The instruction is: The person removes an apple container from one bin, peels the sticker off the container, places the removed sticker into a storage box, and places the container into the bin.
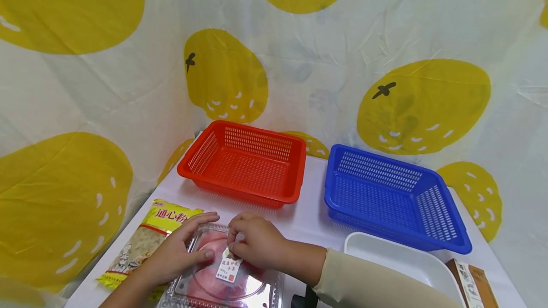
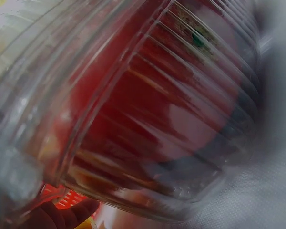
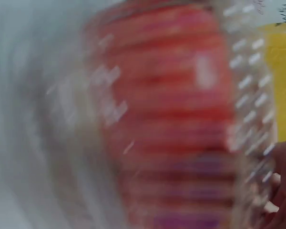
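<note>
A clear plastic clamshell box with red contents lies at the table's front in the head view. On its lid is a white paper label with red and black writing. My right hand pinches the label's upper end between curled fingers and thumb. My left hand rests at the box's left edge, fingers fairly straight and thumb over the lid. The box's ridged side fills much of the left wrist view. In the right wrist view the box is blurred, with part of the right hand beside it.
A yellow-topped bag of pasta lies left of the box. Behind stand a red basket and a blue basket. At right are a white tray and a brown box. A black object sits near the front edge.
</note>
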{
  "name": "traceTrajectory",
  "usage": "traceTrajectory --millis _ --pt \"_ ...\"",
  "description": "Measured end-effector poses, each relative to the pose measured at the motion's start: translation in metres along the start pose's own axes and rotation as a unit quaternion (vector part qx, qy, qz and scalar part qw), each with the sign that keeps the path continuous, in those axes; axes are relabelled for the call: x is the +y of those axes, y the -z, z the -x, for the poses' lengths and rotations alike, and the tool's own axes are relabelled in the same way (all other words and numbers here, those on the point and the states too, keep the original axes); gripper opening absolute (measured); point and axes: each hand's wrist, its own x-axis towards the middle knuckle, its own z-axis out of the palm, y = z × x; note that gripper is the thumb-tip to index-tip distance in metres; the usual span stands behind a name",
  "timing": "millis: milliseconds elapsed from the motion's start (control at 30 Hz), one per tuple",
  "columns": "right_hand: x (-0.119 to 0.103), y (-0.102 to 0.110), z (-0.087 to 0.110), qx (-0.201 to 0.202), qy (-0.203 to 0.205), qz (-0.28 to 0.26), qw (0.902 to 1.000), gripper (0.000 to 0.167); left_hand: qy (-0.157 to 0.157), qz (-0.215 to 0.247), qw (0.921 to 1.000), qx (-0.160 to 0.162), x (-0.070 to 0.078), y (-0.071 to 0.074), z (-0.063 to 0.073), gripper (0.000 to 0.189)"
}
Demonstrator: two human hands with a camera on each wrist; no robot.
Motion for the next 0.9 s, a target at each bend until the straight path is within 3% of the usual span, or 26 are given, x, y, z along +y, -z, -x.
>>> traceTrajectory --millis 100,300,567,767,900 --pt "0.000 0.002 0.002 -0.013 0.024 0.019 0.9995 0.013 0.011 -0.005 0.9999 -0.003 0.002 0.000 0.000 0.069" --pt "-0.003 0.019 0.014 -0.049 0.112 0.011 0.9924 0.008 -0.007 -0.017 0.9998 -0.001 0.003 0.000 0.001 0.072" --pt "-0.013 0.064 0.044 -0.109 0.165 -0.092 0.9759 0.007 -0.015 -0.047 0.9987 0.010 0.002 0.001 0.002 0.074" --pt "0.006 0.096 0.073 -0.138 0.160 -0.172 0.9622 0.008 0.030 -0.010 0.9995 -0.005 0.006 0.003 0.002 0.077" --pt "0.035 0.109 0.100 -0.149 0.093 -0.234 0.9563 0.007 0.042 -0.011 0.9990 -0.009 0.008 0.003 0.001 0.078"
